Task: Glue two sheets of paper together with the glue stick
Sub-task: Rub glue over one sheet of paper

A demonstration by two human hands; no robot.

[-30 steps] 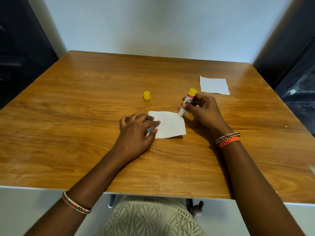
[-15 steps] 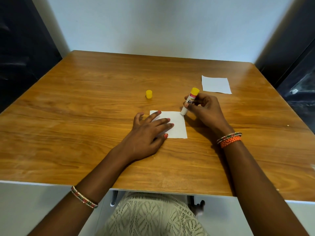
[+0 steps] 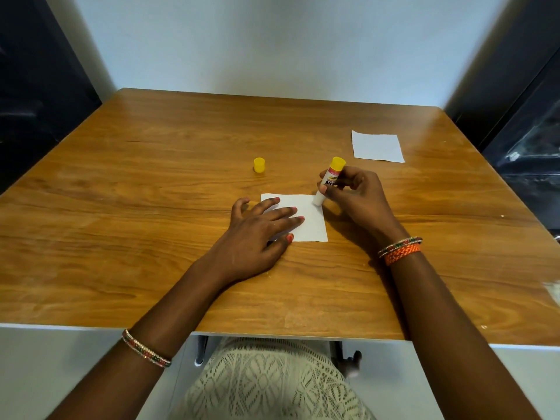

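Dark panels flank a pale wall behind the glossy wood-grain desk (image 3: pixel 151 237). Left hand (image 3: pixel 257 234) lies flat, fingers straight, pinning the near white square paper sheet (image 3: pixel 309 221). Beyond that sheet's left corner stands the small yellow plastic cap (image 3: pixel 259 164). Right hand (image 3: pixel 354 195) grips the yellow-ended white glue stick (image 3: pixel 328 180), tip down on the sheet's far right corner. Farther right lies the second white paper sheet (image 3: pixel 377 146).

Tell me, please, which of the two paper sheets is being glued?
The near sheet under the left hand; the glue stick touches its far right corner. The other sheet lies untouched.
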